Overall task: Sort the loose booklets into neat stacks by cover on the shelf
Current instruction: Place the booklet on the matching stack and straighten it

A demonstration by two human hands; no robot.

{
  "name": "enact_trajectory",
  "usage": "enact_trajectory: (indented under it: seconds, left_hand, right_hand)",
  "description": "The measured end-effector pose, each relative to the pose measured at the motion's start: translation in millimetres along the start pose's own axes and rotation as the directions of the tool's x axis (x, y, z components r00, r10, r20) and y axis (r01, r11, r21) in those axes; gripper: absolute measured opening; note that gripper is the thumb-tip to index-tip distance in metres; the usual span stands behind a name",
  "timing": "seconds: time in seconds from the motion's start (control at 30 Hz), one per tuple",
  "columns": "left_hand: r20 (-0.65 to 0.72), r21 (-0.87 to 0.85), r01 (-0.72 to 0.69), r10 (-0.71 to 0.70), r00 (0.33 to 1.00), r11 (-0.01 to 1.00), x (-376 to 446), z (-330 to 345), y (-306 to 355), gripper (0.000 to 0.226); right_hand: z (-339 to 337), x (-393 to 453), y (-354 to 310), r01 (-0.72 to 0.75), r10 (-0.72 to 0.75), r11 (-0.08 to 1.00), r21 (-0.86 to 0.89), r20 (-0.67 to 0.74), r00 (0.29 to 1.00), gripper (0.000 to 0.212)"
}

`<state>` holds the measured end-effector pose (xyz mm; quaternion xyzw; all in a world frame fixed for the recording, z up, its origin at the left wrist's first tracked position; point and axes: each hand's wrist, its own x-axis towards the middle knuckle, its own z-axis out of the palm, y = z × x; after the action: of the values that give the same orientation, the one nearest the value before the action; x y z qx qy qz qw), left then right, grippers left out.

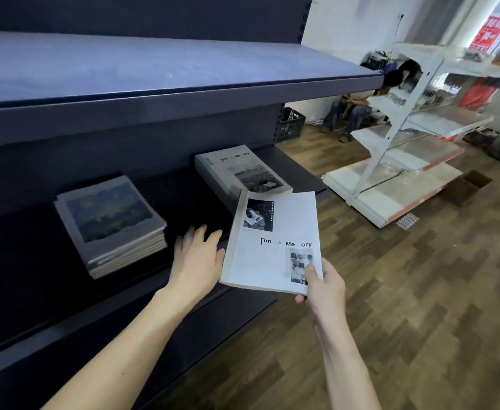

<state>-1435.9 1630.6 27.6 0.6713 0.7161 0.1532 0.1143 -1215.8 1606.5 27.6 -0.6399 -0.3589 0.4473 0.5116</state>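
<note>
Booklet [273,242], pale cover with black-and-white photos, centre of frame: my right hand [322,287] pinches its lower right corner, thumb on top. Left hand [197,263] open, fingers spread, over the dark shelf [35,291]. Blue-cover stack [111,224] left of centre; matching pale-cover stack [241,171] just above the held booklet.

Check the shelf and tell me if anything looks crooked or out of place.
Nothing stands out. The blue stack and the white stack both sit squared on the shelf. One white booklet is off the shelf, held in the right hand.
</note>
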Motion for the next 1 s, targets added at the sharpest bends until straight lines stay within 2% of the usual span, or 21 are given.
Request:
enact_trajectory:
  seconds: [0.4, 0.57, 0.73, 1.0]
  left_hand:
    - [0.075, -0.097, 0.139, -0.132, 0.988, 0.986, 72.7, 6.8, -0.4, 0.05]
    - [0.034, -0.058, 0.218, -0.216, 0.976, 0.974, 98.6, 21.4, 5.5, 0.049]
    - [0.007, -0.075, 0.329, -0.329, 0.944, 0.941, 120.6, 28.8, 23.3, 0.049]
    - [-0.087, 0.016, 0.477, -0.474, 0.876, 0.879, 126.5, 34.2, 59.0, 0.049]
  right_hand:
    - [31.7, 92.1, -13.1, -0.003, 0.016, 0.995, -0.099, 0.138, 0.99, 0.024]
    - [34.6, 139.1, -21.0, 0.036, 0.0, 0.984, -0.174, 0.202, 0.979, 0.02]
    - [30.7, 191.4, -34.3, 0.121, -0.03, 0.955, -0.272, 0.317, 0.948, 0.023]
    - [29.2, 254.9, -56.6, 0.329, -0.091, 0.857, -0.397, 0.512, 0.854, 0.025]
